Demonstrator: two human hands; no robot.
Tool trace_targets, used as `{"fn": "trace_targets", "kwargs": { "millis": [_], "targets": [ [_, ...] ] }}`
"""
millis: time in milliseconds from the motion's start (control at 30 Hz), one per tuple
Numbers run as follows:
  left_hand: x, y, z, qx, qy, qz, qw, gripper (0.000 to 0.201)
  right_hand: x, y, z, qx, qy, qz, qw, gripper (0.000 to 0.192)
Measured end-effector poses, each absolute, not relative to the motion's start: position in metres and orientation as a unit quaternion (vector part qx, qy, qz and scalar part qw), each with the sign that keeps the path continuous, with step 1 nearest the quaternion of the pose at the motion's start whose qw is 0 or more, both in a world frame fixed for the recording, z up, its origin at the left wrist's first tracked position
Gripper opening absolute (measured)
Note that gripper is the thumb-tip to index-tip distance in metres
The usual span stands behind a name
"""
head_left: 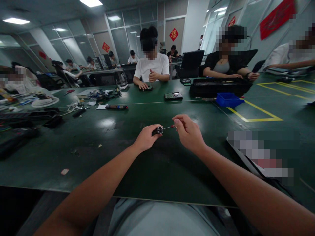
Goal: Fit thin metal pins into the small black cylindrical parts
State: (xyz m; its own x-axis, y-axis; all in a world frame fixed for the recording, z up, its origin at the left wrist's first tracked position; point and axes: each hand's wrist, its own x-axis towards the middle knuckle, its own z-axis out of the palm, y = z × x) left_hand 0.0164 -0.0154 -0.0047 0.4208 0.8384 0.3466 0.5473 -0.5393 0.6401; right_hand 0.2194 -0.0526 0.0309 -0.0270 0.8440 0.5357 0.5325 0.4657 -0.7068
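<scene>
Over the green table, my left hand is closed around a short black cylinder. The cylinder's round end, with a pale ring, faces me. My right hand pinches a thin screwdriver, its red part showing near the fingertips. The metal shaft points left, and its tip is at or close to the cylinder's end; I cannot tell if it is inside. My right fingers cover most of the handle.
A blue bin, a circuit-board device and a dark pen-shaped tool lie farther off. Tangled cables and a white round grille are at left. A co-worker sits opposite, handling a small dark device.
</scene>
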Motion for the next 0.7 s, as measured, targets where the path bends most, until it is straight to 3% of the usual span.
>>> {"fn": "trace_targets", "kwargs": {
  "millis": [333,567,700],
  "targets": [
    [0.015,-0.015,-0.003,0.831,0.42,0.317,0.181,0.031,0.216,-0.046,0.028,-0.466,-0.623,0.267,0.569,0.024],
    [0.015,-0.015,0.0,0.832,0.418,0.311,0.189,0.032,0.22,-0.028,0.015,-0.441,-0.498,0.412,0.623,0.026],
    [0.015,-0.015,0.001,0.843,0.404,0.305,0.183,0.031,0.225,-0.024,0.016,-0.432,-0.438,0.505,0.605,0.029]
  ]
}}
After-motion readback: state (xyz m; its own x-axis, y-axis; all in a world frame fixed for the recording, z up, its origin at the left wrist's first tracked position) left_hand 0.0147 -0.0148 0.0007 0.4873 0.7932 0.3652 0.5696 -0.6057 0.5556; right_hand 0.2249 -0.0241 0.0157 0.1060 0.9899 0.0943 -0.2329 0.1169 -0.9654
